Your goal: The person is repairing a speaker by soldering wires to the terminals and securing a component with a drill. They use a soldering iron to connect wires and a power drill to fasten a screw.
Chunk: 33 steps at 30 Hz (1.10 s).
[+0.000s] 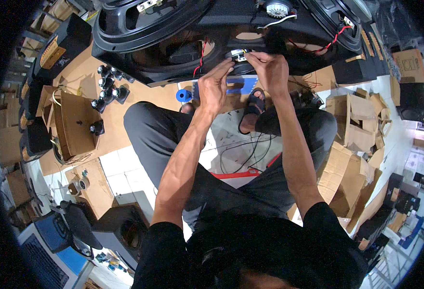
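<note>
Both my hands meet at a small silver and white part (239, 55) with metal tabs, in front of a black speaker cabinet (159, 72). My left hand (214, 86) has its fingers pressed together against the part's left side. My right hand (272, 70) pinches its right end between thumb and forefinger. The fingers cover some of the part, so its exact kind cannot be made out. A red and black wire (203, 55) hangs from an opening left of my hands. Large black speaker frames (118, 36) rest on the cabinet, and a white wire (277, 22) lies by a round silver piece (278, 9).
A blue roll (183, 95) stands on the floor left of my feet. Several small black drivers (107, 83) sit on cardboard, near an open carton (75, 125). Cut cardboard (349, 178) is piled at right. Black cables (243, 154) and a red-edged object (236, 174) lie between my legs.
</note>
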Available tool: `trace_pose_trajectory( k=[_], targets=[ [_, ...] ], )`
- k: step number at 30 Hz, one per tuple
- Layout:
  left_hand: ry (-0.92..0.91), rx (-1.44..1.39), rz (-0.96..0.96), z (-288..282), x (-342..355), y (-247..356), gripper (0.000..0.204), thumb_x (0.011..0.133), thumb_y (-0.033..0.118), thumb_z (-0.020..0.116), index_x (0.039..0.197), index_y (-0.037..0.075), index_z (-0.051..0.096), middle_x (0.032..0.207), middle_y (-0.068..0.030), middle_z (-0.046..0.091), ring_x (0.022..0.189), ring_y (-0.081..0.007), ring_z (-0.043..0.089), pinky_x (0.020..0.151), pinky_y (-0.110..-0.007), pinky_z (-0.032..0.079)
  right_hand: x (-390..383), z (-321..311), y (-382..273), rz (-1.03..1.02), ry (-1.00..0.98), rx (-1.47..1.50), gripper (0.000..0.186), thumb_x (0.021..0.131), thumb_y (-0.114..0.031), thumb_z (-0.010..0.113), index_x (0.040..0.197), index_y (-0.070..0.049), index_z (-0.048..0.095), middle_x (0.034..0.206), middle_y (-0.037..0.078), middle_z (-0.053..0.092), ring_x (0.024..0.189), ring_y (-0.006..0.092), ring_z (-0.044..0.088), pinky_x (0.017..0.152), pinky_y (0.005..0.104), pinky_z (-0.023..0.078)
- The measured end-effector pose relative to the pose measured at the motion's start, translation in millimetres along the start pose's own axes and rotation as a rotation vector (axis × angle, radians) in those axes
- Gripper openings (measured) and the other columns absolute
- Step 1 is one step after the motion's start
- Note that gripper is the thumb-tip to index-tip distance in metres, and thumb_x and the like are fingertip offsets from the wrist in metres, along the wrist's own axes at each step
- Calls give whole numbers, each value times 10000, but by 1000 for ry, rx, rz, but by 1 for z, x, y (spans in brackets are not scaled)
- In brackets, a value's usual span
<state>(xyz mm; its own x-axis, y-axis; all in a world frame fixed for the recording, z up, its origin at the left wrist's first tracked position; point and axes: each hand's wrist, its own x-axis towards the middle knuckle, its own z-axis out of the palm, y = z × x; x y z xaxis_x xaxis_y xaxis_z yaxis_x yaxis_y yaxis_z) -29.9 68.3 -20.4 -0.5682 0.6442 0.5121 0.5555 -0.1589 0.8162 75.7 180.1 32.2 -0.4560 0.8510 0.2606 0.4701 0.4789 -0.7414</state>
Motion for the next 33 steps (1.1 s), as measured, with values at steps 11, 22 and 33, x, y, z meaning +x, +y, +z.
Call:
trace_pose_trajectory(
  k=[11, 22, 33],
  targets=[
    [7, -24, 20, 0, -1, -1, 262, 780, -97, 525, 981, -8, 668, 1060, -177, 644, 1000, -306, 628, 867, -342, 508, 1, 5, 6, -192, 33, -134, 185, 775, -246, 667, 779, -66, 708, 721, 173, 650, 655, 355, 632, 608, 408, 495],
    [22, -38, -4, -3, 0, 1, 261, 770, -99, 534, 978, -12, 665, 1051, -176, 646, 994, -300, 629, 859, -349, 513, -1, -9, -18, -142, -85, -198, 202, 771, -203, 697, 828, -8, 701, 748, 159, 679, 681, 235, 675, 639, 315, 491],
    [20, -57, -29, -1, 0, 4, 246, 781, -96, 539, 976, -16, 666, 1037, -181, 649, 1008, -299, 624, 868, -345, 507, 5, 10, 14, -123, 35, -27, 118, 733, -125, 690, 793, -23, 695, 779, 163, 674, 724, 337, 655, 660, 385, 504]
  ],
)
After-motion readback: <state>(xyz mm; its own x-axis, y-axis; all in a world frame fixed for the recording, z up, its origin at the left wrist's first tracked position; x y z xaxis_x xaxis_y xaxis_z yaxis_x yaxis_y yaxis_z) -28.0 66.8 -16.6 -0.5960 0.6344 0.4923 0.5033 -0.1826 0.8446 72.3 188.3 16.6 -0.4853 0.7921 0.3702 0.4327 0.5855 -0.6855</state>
